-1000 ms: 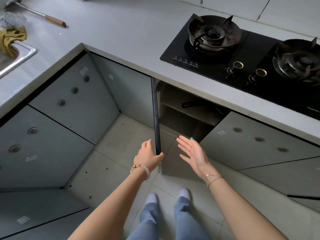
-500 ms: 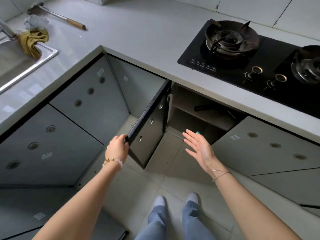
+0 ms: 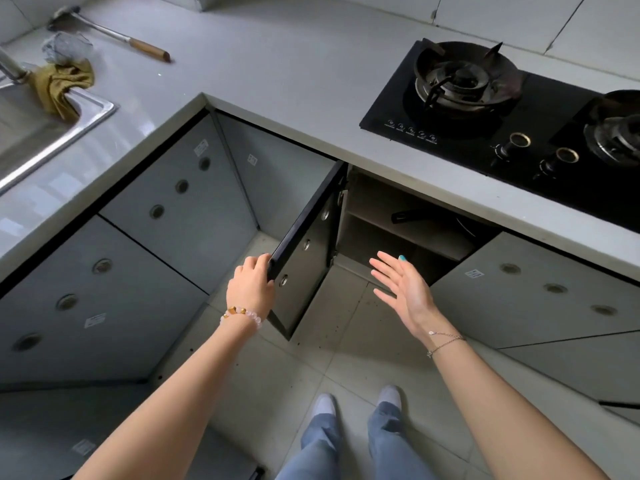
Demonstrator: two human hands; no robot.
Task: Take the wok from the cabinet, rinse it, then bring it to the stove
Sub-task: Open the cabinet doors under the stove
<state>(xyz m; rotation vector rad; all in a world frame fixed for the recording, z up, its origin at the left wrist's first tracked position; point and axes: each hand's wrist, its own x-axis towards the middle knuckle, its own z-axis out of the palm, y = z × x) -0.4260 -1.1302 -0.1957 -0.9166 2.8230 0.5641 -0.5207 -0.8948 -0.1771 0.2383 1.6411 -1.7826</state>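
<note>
Wok [image 3: 426,220]: upper cabinet shelf, handle pointing left, beyond and above right hand [image 3: 403,289], which is nearer, spread and empty; left hand [image 3: 251,284] grips open door [image 3: 304,251] edge

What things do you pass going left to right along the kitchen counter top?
Sink → yellow cloth → wooden-handled tool → first stove burner → second stove burner. The crumpled silvery thing sits right above the cloth, so its place in the order is unclear.
</note>
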